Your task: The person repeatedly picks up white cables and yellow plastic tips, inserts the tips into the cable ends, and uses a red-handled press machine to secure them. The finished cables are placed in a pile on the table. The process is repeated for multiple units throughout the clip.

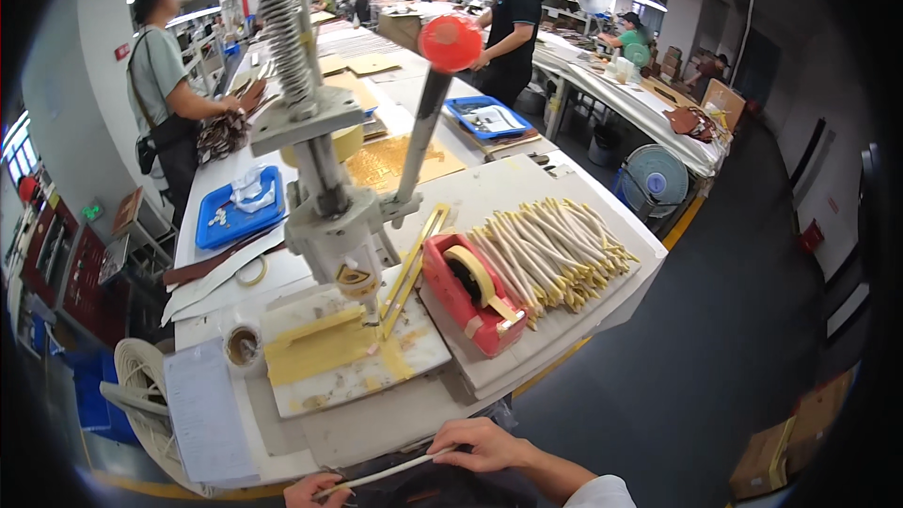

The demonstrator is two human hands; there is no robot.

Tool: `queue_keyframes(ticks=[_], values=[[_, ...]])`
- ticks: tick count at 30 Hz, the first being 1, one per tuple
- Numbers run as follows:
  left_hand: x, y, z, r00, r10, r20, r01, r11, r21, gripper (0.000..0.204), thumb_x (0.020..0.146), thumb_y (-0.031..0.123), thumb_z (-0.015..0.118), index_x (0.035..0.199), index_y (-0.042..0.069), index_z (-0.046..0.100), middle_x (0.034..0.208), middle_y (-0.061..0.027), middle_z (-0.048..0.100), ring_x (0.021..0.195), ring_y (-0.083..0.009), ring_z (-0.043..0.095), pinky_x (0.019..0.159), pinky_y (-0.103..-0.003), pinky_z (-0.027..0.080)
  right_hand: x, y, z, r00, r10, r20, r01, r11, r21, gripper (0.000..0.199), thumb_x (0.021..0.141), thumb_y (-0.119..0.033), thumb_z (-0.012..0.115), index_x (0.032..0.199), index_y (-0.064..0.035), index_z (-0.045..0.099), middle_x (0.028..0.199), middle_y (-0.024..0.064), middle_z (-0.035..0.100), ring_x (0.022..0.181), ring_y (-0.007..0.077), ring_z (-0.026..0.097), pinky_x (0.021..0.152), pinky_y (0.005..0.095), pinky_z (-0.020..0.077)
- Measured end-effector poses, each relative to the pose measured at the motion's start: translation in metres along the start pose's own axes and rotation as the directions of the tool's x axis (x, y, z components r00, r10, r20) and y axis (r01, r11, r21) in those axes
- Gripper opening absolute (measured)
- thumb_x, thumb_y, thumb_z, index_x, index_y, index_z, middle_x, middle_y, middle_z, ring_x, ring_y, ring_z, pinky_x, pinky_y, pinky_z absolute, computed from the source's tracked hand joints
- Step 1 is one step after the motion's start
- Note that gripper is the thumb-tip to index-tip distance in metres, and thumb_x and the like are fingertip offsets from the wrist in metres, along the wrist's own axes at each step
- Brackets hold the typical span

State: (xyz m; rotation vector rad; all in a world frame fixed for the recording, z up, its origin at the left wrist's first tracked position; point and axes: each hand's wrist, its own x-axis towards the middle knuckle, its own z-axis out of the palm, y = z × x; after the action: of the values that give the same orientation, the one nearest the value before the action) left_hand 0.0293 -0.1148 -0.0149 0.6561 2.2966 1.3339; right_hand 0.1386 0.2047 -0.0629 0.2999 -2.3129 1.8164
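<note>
A thin cream strip [386,474] runs between both hands just below the table's front edge. My left hand [315,491] pinches its lower left end. My right hand [484,445] grips its upper right end. Above them on the table stands a white hand press [334,226] with a threaded screw and a red ball handle [450,42]. Under the press lies a glue-stained work plate [348,353] with a yellow block. A red tape dispenser [470,293] sits to the right, beside a pile of several cream strips [550,249].
A small glue cup [243,345] and a paper sheet [207,414] sit at the left. Blue trays [240,207] [489,116] lie farther back. Two people stand at the tables behind. A fan [654,179] stands in the aisle, and cardboard boxes [785,447] at lower right.
</note>
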Motion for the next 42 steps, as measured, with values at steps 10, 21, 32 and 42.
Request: queue_keyframes(ticks=[10,21,32,42], values=[[0.020,-0.018,-0.030,0.914,0.335,-0.231,-0.288,0.934,0.213,0.015,0.079,0.007,0.086,0.092,0.005,0.078,0.077,-0.0075,0.073,0.059,-0.0160,0.063,0.052,-0.027,0.048,0.055,-0.021,0.003,0.983,-0.176,-0.052,0.154,0.946,-0.286,0.020,0.080,-0.003,0.083,0.099,-0.0058,0.077,0.090,0.0090,0.072,0.080,0.0240,0.070,0.069,0.0329,0.0565],[0.043,-0.019,-0.042,0.889,0.376,-0.261,-0.320,0.919,0.230,0.016,0.084,0.005,0.081,0.100,0.003,0.078,0.079,-0.0092,0.071,0.058,-0.0177,0.061,0.054,-0.029,0.048,0.080,-0.012,0.000,0.961,-0.239,-0.137,0.156,0.883,-0.444,0.023,0.075,-0.001,0.085,0.096,-0.0063,0.077,0.088,0.0108,0.071,0.079,0.0263,0.069,0.070,0.0340,0.0558],[0.052,-0.027,-0.041,0.879,0.344,-0.331,-0.302,0.938,0.173,0.014,0.086,0.006,0.081,0.098,0.000,0.076,0.082,-0.0126,0.073,0.063,-0.0190,0.067,0.058,-0.030,0.051,0.085,-0.008,-0.003,0.956,-0.235,-0.177,0.128,0.874,-0.469,0.022,0.076,-0.001,0.084,0.096,-0.0059,0.077,0.089,0.0107,0.071,0.081,0.0269,0.070,0.070,0.0349,0.0566],[0.076,-0.027,-0.051,0.922,0.193,-0.336,-0.160,0.979,0.125,0.012,0.087,0.007,0.078,0.098,0.001,0.077,0.085,-0.0131,0.073,0.073,-0.0235,0.068,0.065,-0.033,0.052,0.107,-0.006,0.002,0.950,-0.185,-0.251,0.044,0.876,-0.481,0.020,0.080,-0.001,0.080,0.099,-0.0050,0.074,0.094,0.0103,0.072,0.083,0.0296,0.068,0.072,0.0385,0.0555]])
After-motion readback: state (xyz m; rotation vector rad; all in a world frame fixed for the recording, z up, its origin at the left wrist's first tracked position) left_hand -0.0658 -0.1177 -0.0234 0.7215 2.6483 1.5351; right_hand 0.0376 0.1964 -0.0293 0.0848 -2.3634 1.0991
